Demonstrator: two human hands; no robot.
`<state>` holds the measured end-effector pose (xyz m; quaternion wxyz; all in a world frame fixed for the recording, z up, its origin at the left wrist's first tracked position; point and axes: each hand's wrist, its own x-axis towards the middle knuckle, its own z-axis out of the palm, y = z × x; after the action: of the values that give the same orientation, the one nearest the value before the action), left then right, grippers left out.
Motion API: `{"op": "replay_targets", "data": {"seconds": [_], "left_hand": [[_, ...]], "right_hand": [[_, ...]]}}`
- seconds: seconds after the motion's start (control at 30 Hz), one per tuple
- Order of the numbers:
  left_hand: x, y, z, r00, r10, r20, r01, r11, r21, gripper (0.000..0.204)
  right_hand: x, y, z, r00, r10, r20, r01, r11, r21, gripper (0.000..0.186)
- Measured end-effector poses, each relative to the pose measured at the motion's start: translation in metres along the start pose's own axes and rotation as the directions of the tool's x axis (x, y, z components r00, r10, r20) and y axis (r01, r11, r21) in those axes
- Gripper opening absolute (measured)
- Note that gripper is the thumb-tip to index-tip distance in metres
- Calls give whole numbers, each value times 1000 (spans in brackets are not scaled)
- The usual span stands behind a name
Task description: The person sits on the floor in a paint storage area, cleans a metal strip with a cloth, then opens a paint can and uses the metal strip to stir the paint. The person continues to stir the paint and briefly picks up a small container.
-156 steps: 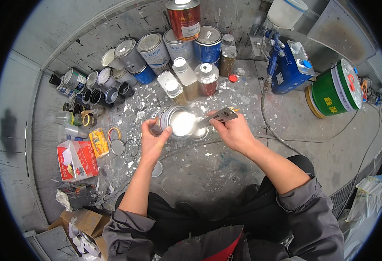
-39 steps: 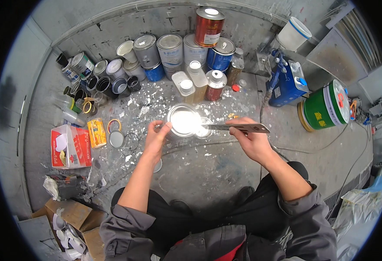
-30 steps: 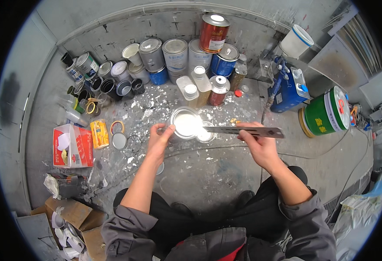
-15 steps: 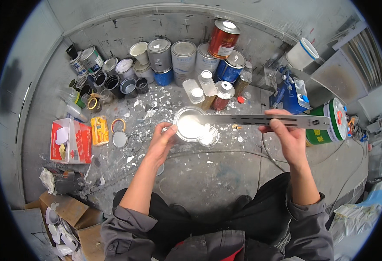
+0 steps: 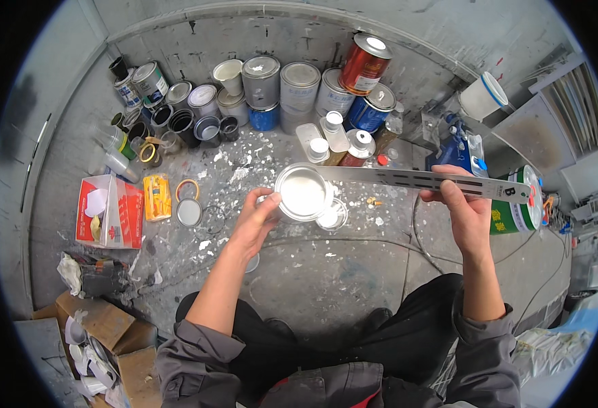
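My left hand grips the side of a round open can, its fingers curved round the rim. White paint shows inside the can. In my right hand is a long, flat metal paint-mixing stick with slots along it, pinched near its right end. It lies nearly level, and its left end meets the can's right rim. Below the can, partly hidden by it, a clear cup with white in it stands on the floor.
Paint cans and dark cups line the back wall. To the left lie a red box, a yellow pack and a round lid. A hose crosses the paint-spattered floor. A green drum stands at right.
My right hand and the mixing stick have shifted a little to the right, so the stick's left end now reaches less far over the can. My left hand keeps its hold.
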<state>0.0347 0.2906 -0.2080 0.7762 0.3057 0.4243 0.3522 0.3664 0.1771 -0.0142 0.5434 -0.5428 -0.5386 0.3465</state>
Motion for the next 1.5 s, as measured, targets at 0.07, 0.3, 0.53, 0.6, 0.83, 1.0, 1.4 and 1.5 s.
{"op": "replay_targets", "data": {"seconds": [0.07, 0.3, 0.53, 0.6, 0.83, 1.0, 1.4, 1.5], "left_hand": [[0, 1, 0, 1000, -14, 1, 14, 1000, -12, 65], [6, 2, 2, 990, 57, -128, -67, 995, -71, 71], [29, -15, -11, 938, 206, -279, -211, 978, 12, 77], [32, -18, -11, 923, 236, -303, -242, 970, 17, 78], [33, -16, -11, 937, 195, -289, -189, 981, 49, 78], [33, -13, -14, 945, 188, -266, -195, 981, -1, 80], [26, -4, -12, 953, 199, -230, -199, 980, 22, 80], [26, -5, -13, 952, 213, -220, -210, 977, 36, 81]], "right_hand": [[4, -4, 5, 996, -61, 62, 67, 994, -90, 27], [-2, -18, 33, 947, -218, 238, 316, 778, -544, 21], [-42, -4, 96, 960, 156, -231, -162, 987, -6, 28], [-47, -5, 101, 940, 230, -252, -215, 973, 87, 33], [-27, -10, 100, 989, 105, -101, -106, 994, -7, 19], [-10, -14, 74, 947, -161, 277, 256, 898, -357, 21], [-5, -10, 33, 986, 43, 161, -28, 995, -92, 18], [1, -9, 32, 979, 91, 182, -90, 996, -15, 17]]}}
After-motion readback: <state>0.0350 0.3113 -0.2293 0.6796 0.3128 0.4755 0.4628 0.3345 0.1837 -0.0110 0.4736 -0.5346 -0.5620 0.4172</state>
